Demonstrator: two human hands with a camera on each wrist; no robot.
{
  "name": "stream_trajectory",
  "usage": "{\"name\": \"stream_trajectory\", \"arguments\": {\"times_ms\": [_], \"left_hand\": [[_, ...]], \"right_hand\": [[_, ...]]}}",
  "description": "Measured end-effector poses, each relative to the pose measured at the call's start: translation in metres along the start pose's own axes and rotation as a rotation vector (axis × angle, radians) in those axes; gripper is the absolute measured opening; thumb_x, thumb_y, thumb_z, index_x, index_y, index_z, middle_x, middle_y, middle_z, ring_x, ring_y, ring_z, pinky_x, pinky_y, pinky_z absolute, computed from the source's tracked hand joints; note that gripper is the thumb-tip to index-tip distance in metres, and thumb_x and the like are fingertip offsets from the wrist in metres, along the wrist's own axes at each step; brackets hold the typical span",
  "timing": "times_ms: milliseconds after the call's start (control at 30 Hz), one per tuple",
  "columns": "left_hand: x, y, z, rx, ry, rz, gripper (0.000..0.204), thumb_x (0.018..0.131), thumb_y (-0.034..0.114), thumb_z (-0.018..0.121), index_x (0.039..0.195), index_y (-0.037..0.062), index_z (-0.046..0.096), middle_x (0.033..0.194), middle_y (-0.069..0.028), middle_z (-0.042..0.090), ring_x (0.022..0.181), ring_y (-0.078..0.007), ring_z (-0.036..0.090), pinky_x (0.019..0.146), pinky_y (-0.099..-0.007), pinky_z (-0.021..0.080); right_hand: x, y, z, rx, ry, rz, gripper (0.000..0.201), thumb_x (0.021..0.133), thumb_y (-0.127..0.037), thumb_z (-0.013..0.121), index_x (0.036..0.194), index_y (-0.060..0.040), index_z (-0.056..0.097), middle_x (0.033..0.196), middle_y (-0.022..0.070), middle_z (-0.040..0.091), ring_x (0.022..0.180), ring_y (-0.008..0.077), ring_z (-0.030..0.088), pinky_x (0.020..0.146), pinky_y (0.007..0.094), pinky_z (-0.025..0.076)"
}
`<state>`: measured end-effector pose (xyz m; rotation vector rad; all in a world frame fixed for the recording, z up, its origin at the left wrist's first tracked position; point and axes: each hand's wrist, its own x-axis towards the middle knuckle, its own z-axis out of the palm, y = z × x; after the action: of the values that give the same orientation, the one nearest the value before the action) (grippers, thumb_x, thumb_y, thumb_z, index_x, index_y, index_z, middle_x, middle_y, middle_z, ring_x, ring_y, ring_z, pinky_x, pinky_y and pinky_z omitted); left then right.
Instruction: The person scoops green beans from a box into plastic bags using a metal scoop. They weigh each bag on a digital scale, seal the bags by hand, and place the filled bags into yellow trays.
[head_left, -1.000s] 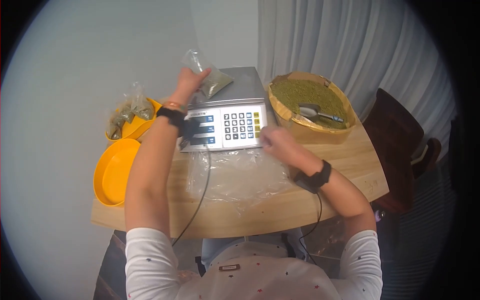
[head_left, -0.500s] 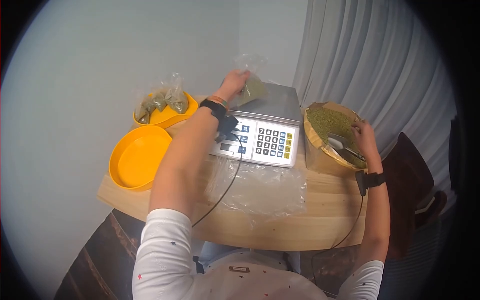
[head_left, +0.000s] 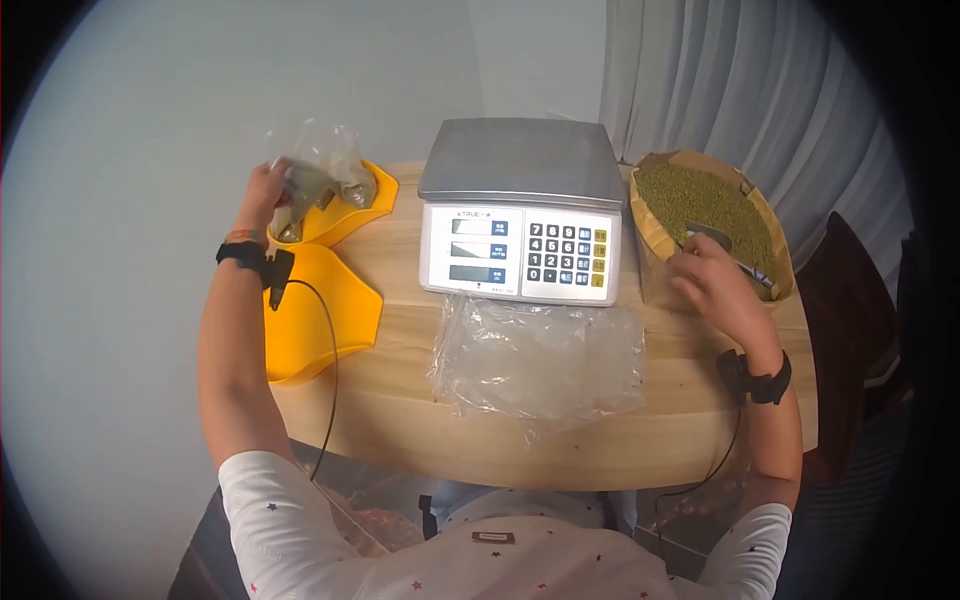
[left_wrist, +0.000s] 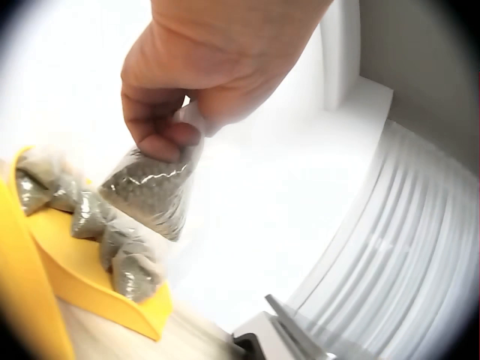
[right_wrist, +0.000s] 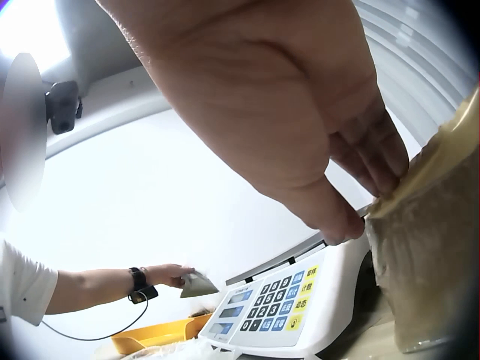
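Observation:
My left hand [head_left: 262, 195] pinches the gathered neck of a small clear plastic bag [left_wrist: 154, 191] filled with greenish grains. That bag hangs over the rear yellow tray [head_left: 378, 192], where several similar filled bags [left_wrist: 139, 277] lie in a row. On the other side, my right hand [head_left: 728, 290] is at the near-left rim of a large paper-lined sack [head_left: 655, 240] of green grains. Its fingers are relaxed, with the fingertips right at the rim in the right wrist view. Partly behind that hand lies a metal scoop [head_left: 758, 275] on the grains.
A digital price scale [head_left: 520, 165] with a bare grey platform stands mid-table. Flat clear plastic bags [head_left: 540, 360] are stacked in front of it. Another yellow tray [head_left: 335, 310] sits at the left, partly behind the left forearm. A brown chair [head_left: 850, 300] stands beyond the table's right edge.
My left hand has carried the filled bag from over the scale leftward to the rear yellow tray. The right hand went from the scale's keypad side to the grain sack.

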<state>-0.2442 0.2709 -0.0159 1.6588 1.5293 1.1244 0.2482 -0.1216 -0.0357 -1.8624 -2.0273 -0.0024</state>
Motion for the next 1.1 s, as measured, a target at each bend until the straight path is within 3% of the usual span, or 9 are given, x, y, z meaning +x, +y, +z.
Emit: {"name": "stream_trajectory", "arguments": {"times_ms": [167,267,333,433,667,767,833,867,1100], "left_hand": [[0.032,-0.063,0.007,-0.090,0.037,-0.153,0.045,0.098,0.030,0.057,0.124,-0.0061,0.052,0.081,-0.0101,0.061,0.057,-0.0206,0.061,0.051,-0.0342,0.055],[0.084,-0.138,0.014,-0.128,0.028,-0.173,0.031,0.098,0.030,0.057,0.107,0.0004,0.059,0.074,-0.0089,0.061,0.055,-0.0208,0.061,0.050,-0.0319,0.052],[0.125,-0.197,0.018,0.261,0.089,-0.013,0.040,0.099,0.031,0.054,0.111,-0.0067,0.059,0.089,-0.0135,0.066,0.063,-0.0235,0.066,0.050,-0.0388,0.049],[0.102,-0.183,0.016,0.346,0.058,-0.011,0.029,0.096,0.026,0.056,0.094,-0.0024,0.062,0.063,-0.0108,0.059,0.045,-0.0214,0.056,0.042,-0.0372,0.043],[0.025,-0.070,0.019,0.370,0.023,-0.168,0.033,0.092,0.025,0.059,0.084,-0.0070,0.061,0.062,-0.0120,0.060,0.047,-0.0240,0.059,0.045,-0.0352,0.048],[0.013,-0.039,0.016,0.844,-0.082,-0.109,0.035,0.092,0.026,0.061,0.095,-0.0094,0.058,0.069,-0.0159,0.064,0.052,-0.0260,0.064,0.050,-0.0358,0.053],[-0.008,-0.019,0.023,0.863,0.043,0.098,0.042,0.086,0.030,0.064,0.101,-0.0093,0.059,0.088,-0.0223,0.070,0.072,-0.0319,0.071,0.060,-0.0424,0.054],[-0.010,-0.028,0.026,0.944,0.154,0.451,0.041,0.088,0.032,0.065,0.096,-0.0084,0.060,0.088,-0.0231,0.070,0.070,-0.0317,0.071,0.059,-0.0415,0.054],[-0.187,0.076,0.098,0.713,-0.905,0.386,0.052,0.084,0.050,0.071,0.087,-0.0018,0.070,0.071,-0.0149,0.065,0.058,-0.0238,0.062,0.060,-0.0369,0.051]], "right_hand": [[-0.002,-0.014,0.009,-0.072,0.131,0.007,0.015,0.084,-0.005,0.066,0.097,0.0030,0.064,0.098,0.0149,0.055,0.097,0.0339,0.057,0.084,0.0423,0.046],[-0.006,-0.022,0.006,-0.054,0.090,-0.013,0.016,0.084,-0.006,0.066,0.098,0.0021,0.064,0.098,0.0139,0.057,0.098,0.0329,0.058,0.083,0.0420,0.047],[-0.007,-0.023,0.006,-0.037,0.040,-0.018,0.016,0.084,-0.006,0.066,0.098,0.0016,0.064,0.098,0.0138,0.057,0.098,0.0329,0.058,0.083,0.0421,0.047],[-0.007,-0.034,0.009,0.039,-0.098,-0.003,0.017,0.084,-0.007,0.067,0.100,0.0005,0.065,0.099,0.0139,0.058,0.099,0.0337,0.059,0.084,0.0426,0.047],[0.004,-0.052,0.054,0.161,-0.223,-0.090,0.026,0.088,-0.018,0.066,0.108,-0.0007,0.064,0.103,0.0156,0.061,0.101,0.0360,0.059,0.085,0.0438,0.048],[0.012,-0.054,0.082,0.152,-0.220,-0.099,0.030,0.089,-0.022,0.066,0.109,0.0004,0.063,0.106,0.0161,0.061,0.101,0.0370,0.059,0.083,0.0437,0.048],[0.017,-0.055,0.098,0.152,-0.230,-0.098,0.029,0.090,-0.023,0.065,0.106,0.0008,0.062,0.107,0.0163,0.061,0.100,0.0373,0.058,0.082,0.0442,0.048],[0.019,-0.056,0.105,0.168,-0.247,-0.099,0.024,0.090,-0.020,0.063,0.101,0.0007,0.060,0.103,0.0170,0.062,0.097,0.0376,0.059,0.079,0.0449,0.047],[0.010,-0.051,0.096,0.390,-0.097,-0.097,0.012,0.089,-0.010,0.059,0.092,0.0013,0.056,0.078,0.0180,0.061,0.073,0.0357,0.059,0.068,0.0424,0.046]]}}
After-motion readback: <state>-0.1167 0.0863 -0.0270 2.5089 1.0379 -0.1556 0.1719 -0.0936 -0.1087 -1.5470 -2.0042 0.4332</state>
